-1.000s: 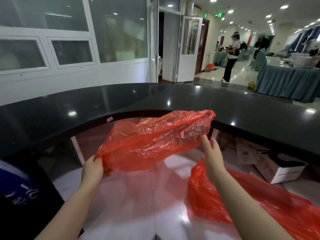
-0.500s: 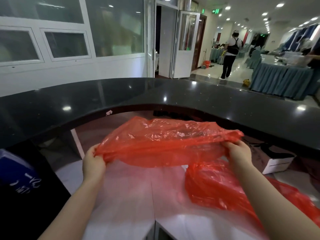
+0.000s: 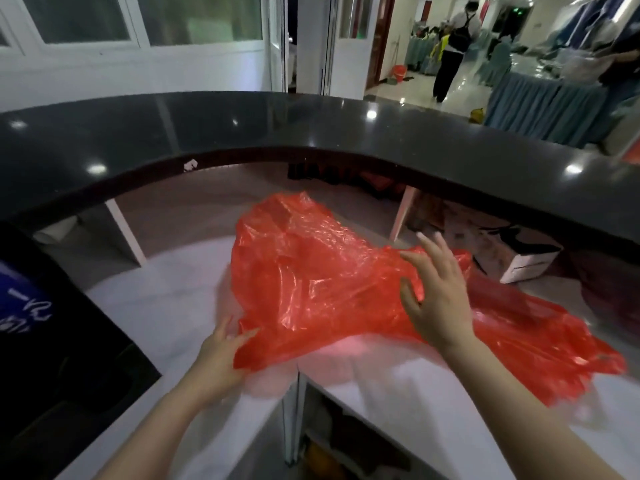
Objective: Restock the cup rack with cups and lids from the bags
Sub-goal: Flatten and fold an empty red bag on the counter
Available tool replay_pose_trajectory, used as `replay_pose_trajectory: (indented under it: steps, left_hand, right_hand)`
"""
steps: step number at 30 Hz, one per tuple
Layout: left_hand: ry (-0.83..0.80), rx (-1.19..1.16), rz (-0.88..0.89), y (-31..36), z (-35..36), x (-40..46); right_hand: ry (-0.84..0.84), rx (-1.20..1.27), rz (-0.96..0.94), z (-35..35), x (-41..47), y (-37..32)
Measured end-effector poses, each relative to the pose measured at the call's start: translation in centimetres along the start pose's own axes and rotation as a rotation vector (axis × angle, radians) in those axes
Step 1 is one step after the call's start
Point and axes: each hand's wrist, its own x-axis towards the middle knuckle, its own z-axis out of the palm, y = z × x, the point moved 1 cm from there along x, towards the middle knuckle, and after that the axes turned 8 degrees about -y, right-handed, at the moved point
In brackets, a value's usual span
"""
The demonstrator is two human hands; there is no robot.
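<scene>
While both our hands work the red plastic bag point(image 3: 311, 282), we judge the step as bag handling, flattening or setting aside what looks like an empty bag, not stocking yet. No cups, lids or rack in view, so progress on the restock itself can't be read.

Our left hand point(image 3: 221, 358) sits at the bag's near corner, fingers mostly straight with the film draped over them; whether the thumb pinches the edge we cannot tell. Our right hand point(image 3: 436, 296) is spread, fingers apart and straight, palm toward the film, touching or just off it, gripping nothing.

Bag lies between the two hands on the white counter point(image 3: 166, 306), humped up beyond the left hand, tail trailing off past the right wrist. A second layer of red film point(image 3: 540, 344) spreads under and to the right of the right hand; same bag or another, can't tell.

Film is thin, translucent, crinkled, glossy, sagging with no solid shape inside. Next move likely calls for pressing it flat or bunching it, then finding a full bag. Light film may slide or balloon.
</scene>
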Motion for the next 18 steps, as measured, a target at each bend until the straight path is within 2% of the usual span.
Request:
replay_pose_trajectory:
  steps: [2,3,5,7,8,9,11,13,15,18]
  left_hand:
    - [-0.069,0.024,-0.026,-0.4,0.3,-1.0]
    - [-0.046,0.002,-0.014,-0.3,0.3,-1.5]
    - [0.125,-0.215,0.050,0.5,-0.1,-2.6]
    - [0.341,-0.434,0.060,0.9,-0.8,-3.4]
    - [0.424,-0.478,0.025,0.7,-1.3,-3.5]
    - [0.497,-0.499,0.000,0.6,-1.9,-3.4]
    - [0.596,-0.511,-0.043,0.1,-2.9,-2.8]
    - [0.656,-0.549,-0.032,0.1,-4.4,-1.8]
    - [0.708,-0.536,-0.016,0.6,-6.0,-0.6]
    - [0.734,-0.568,-0.050,0.7,-8.2,1.7]
  right_hand:
    - [-0.288,-0.057,-0.021,1.8,0.5,-0.6]
    - [-0.452,-0.107,0.001,2.8,0.7,-0.8]
    - [-0.748,-0.221,0.093,4.3,0.7,-0.8]
    - [-0.896,-0.263,0.179,5.0,0.6,-0.9]
    - [-0.868,-0.262,0.194,5.0,0.7,-1.0]
    - [-0.766,-0.260,0.185,4.9,0.9,-1.2]
    - [-0.477,-0.259,0.133,4.6,1.8,-1.5]
    - [-0.274,-0.203,0.107,4.2,3.7,-1.7]
    - [-0.238,-0.075,0.092,4.3,6.3,-1.7]
    - [-0.277,0.070,0.127,5.8,10.1,-0.8]
